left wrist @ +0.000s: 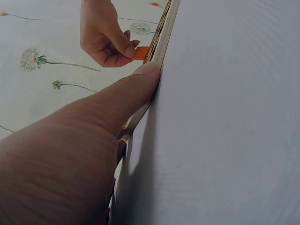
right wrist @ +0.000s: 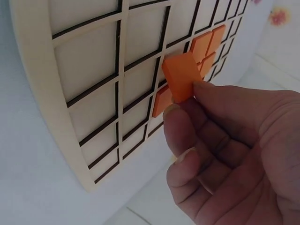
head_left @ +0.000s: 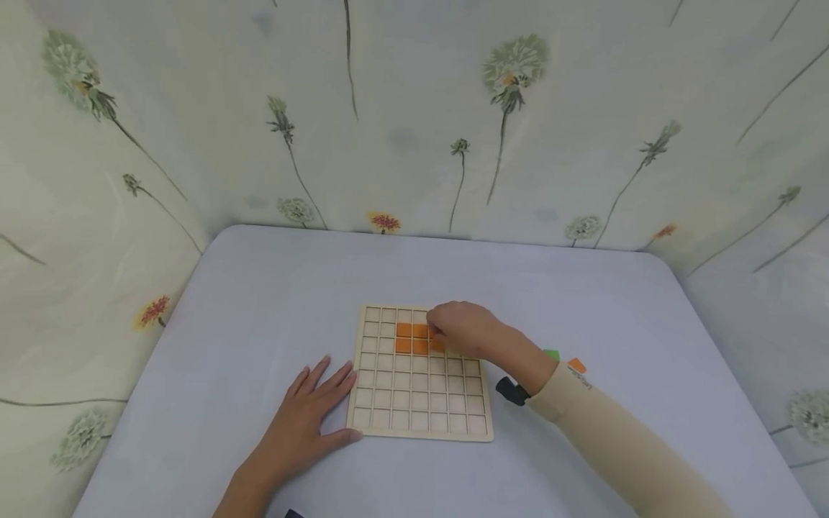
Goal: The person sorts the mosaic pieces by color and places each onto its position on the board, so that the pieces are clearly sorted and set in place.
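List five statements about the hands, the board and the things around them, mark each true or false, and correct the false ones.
1. The right hand pinches a square orange tile over the square, pale wooden grid board. True.
2. The left hand lies across the board's middle. False: it is at the board's left edge.
3. Every cell of the board is filled. False: many visible cells are bare.
4. A green piece, partly hidden by the right arm, lies on the pale table, right of the board. True.
5. The sleeve on the right arm is black. False: it is beige.
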Motion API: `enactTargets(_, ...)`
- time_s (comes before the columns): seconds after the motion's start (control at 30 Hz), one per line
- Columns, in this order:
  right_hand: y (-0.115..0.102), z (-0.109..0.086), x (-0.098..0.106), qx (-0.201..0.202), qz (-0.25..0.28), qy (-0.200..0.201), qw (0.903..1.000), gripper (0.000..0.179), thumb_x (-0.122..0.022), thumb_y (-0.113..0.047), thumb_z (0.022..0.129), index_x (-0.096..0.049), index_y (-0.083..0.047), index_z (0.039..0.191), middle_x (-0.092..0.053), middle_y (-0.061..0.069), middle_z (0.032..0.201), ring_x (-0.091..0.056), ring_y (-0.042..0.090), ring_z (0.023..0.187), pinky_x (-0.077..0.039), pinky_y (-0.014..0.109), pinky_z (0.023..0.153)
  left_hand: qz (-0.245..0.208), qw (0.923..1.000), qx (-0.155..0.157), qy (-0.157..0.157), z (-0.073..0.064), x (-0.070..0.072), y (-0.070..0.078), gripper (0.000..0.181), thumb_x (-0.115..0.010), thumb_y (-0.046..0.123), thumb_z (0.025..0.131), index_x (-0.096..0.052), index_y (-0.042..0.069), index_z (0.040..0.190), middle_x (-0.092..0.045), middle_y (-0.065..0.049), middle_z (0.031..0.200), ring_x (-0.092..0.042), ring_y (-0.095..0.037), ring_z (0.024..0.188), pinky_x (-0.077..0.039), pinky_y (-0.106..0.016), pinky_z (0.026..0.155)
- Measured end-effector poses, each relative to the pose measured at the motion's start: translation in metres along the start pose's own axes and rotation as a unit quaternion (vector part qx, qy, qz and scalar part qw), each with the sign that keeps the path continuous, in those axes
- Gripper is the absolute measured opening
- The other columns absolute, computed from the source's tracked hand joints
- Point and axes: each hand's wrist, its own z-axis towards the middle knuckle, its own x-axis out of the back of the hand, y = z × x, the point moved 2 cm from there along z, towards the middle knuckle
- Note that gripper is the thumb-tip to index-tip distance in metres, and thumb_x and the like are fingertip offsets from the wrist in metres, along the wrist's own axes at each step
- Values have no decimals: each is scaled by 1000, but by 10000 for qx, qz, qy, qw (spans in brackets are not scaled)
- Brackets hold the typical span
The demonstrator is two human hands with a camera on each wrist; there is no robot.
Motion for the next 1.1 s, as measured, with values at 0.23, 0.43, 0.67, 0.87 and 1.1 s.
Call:
enactTargets(0.23,-3,1,-4,34,-55,-150,9999,16,-64,-11,104,-66,-14,88,-58,-4,78,-53,16,74,-47,32,65,32,9998,30,-191,1,0,0,93,-82,57,83,-45,20,160,-31,12,168,-9,-22,161,-5,-50,129)
enactTargets(0.43,-3,1,-7,70,109,-58,9999,18,-64,-9,103,-63,-14,86,-56,-3,78,-51,16,73,-45,31,64,22,9997,36,-222,1,1,0,93,-82,58,83,-45,20,160,-30,12,169,-9,-22,161,-5,-50,129)
enactTargets(0.67,-1,1,-10,98,319,14,9994,17,-64,-7,103,-63,-13,86,-55,-2,78,-50,16,73,-43,31,63,-23,9998,-23,-194,1,1,-1,93,-82,58,84,-45,20,160,-30,13,169,-10,-23,161,-6,-50,129)
enactTargets(0.87,0,-1,-11,198,357,103,9991,15,-66,-7,102,-64,-13,88,-56,-3,81,-51,16,76,-46,31,66,-66,9999,-9,-156,1,1,0,93,-83,56,83,-45,21,160,-31,12,168,-11,-23,161,-6,-51,129)
enactTargets(1.1,-1,-2,-11,182,362,169,9990,14,-67,-8,101,-65,-13,89,-55,-2,82,-51,16,77,-47,31,66,-36,9999,10,-151,1,1,-1,94,-84,56,83,-45,21,160,-31,12,168,-11,-24,161,-6,-50,129)
